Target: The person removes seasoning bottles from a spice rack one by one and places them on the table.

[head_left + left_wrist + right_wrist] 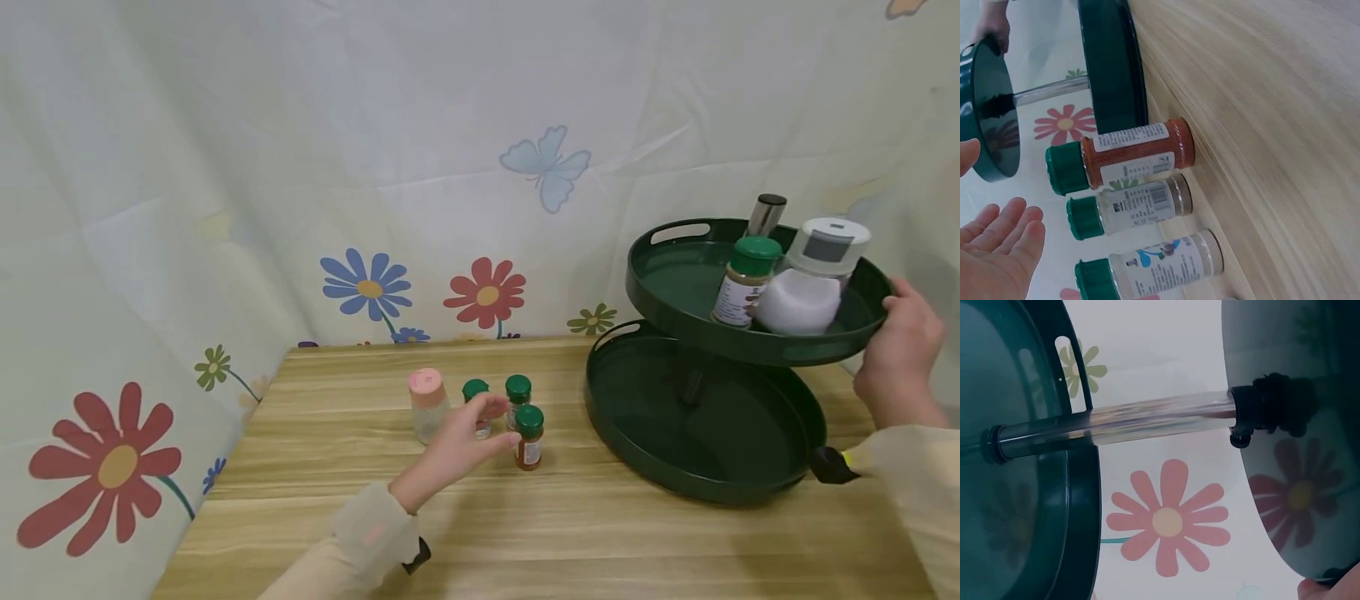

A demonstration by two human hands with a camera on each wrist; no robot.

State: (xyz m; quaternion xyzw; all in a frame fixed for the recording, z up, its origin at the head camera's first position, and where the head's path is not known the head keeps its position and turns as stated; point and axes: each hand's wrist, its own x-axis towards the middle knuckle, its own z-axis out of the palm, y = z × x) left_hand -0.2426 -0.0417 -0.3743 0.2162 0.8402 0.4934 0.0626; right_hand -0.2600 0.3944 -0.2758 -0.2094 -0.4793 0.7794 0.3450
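Observation:
In the head view my left hand [459, 443] reaches over the table beside several green-capped spice jars, thumb and fingers apart. A jar of red-brown spice [528, 439] stands just beyond the thumb; another jar [517, 400] is behind it, and a third [476, 388] is partly hidden by the hand. In the left wrist view the fingers [1007, 234] stand off the red-brown spice jar [1141, 155]. My right hand [903, 354] grips the upper rim of a dark green two-tier tray [652, 304] at its right side.
A pink-capped shaker [427, 406] stands left of the jars. The upper tier holds a green-capped jar [742, 283], a white-lidded container [825, 250] and a metal-topped bottle [767, 215]. The lower tier [705, 433] sits on the wooden table [337, 500]. A flowered curtain [450, 208] hangs behind.

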